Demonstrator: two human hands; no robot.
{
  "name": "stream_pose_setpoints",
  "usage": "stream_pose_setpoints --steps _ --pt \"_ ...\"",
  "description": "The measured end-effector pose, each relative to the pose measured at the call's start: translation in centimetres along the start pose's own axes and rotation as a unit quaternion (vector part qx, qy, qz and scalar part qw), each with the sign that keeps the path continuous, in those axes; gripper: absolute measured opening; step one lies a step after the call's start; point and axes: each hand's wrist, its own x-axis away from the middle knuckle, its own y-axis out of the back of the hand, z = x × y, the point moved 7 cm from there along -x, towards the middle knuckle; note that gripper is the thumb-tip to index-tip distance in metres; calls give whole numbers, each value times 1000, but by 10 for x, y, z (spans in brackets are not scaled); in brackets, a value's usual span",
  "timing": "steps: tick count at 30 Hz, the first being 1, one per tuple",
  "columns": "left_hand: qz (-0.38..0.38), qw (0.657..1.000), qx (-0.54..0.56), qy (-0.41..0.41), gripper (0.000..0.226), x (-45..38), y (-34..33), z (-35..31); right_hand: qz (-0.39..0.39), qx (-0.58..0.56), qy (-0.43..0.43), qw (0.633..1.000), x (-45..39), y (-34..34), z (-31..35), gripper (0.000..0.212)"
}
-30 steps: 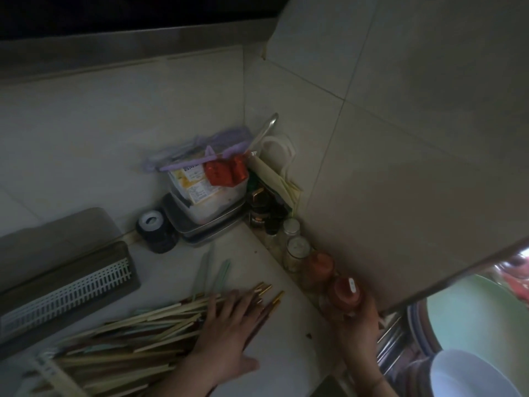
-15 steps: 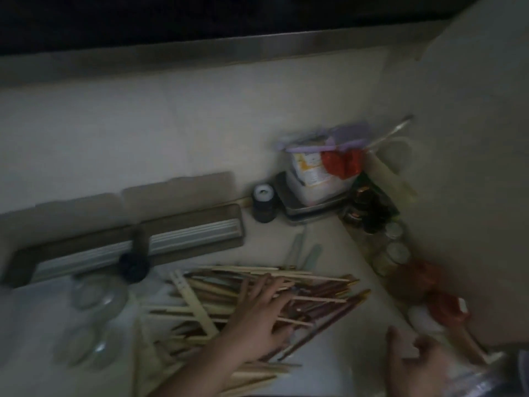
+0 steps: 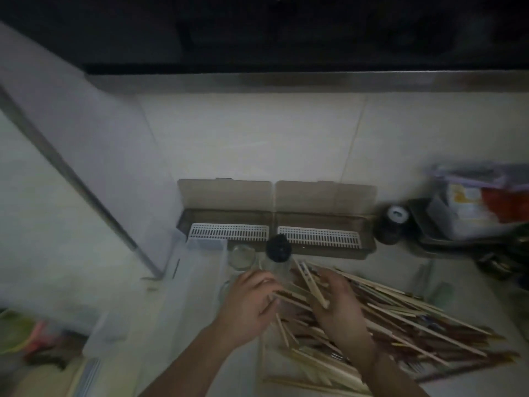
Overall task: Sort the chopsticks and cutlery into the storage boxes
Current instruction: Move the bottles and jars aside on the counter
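A big loose pile of chopsticks (image 3: 415, 319), pale wood and dark reddish, covers the counter at the lower right. My left hand (image 3: 249, 305) curls its fingers round the ends of a few chopsticks at the pile's left edge. My right hand (image 3: 340, 308) lies on the pile, and a pale pair of chopsticks (image 3: 313, 285) slants up between its thumb and fingers. Against the back wall stand two brown storage boxes, the left box (image 3: 226, 217) and the right box (image 3: 323, 220), lids up, each with a white slotted insert. No cutlery can be made out.
A clear plastic bin (image 3: 200, 270) stands left of my hands. Glass jars (image 3: 242, 256) and a black-lidded jar (image 3: 277, 247) sit just before the boxes. At the right are a dark bottle (image 3: 392, 224) and a purple-lidded container (image 3: 469, 196) on a metal tray.
The view has swung left, off the corner with the bottles and onto the boxes. My right hand came from the bottles at the right onto the pile. Both hands now work the chopsticks.
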Motion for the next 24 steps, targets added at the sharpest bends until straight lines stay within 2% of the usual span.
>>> stream_pose_setpoints --steps 4,7,10,13,15,17,20,22,24 --pt "0 999 11 43 26 3 11 25 65 -25 -17 997 -55 -52 34 77" --pt "11 998 24 56 28 5 11 34 90 -4 -64 994 -78 -76 33 82" --pt "8 997 22 68 29 7 8 37 87 3 -112 990 -89 -87 21 78" --pt "5 998 -3 61 34 1 5 32 77 -9 -117 990 -92 -89 19 59" --pt "4 998 10 64 34 -3 5 29 62 -13 -107 992 -91 -83 24 51" --pt "-4 997 16 71 36 -7 5 25 31 -44 -95 994 -87 -67 31 53" --pt "-59 989 78 110 56 -11 8 20 -63 -107 -63 990 -70 -22 40 57" --pt "-87 983 117 114 61 -20 6 9 -108 -156 -74 979 -47 13 37 49" --pt "-66 983 139 99 61 -35 -8 -11 -139 -178 -96 969 -18 50 23 48"
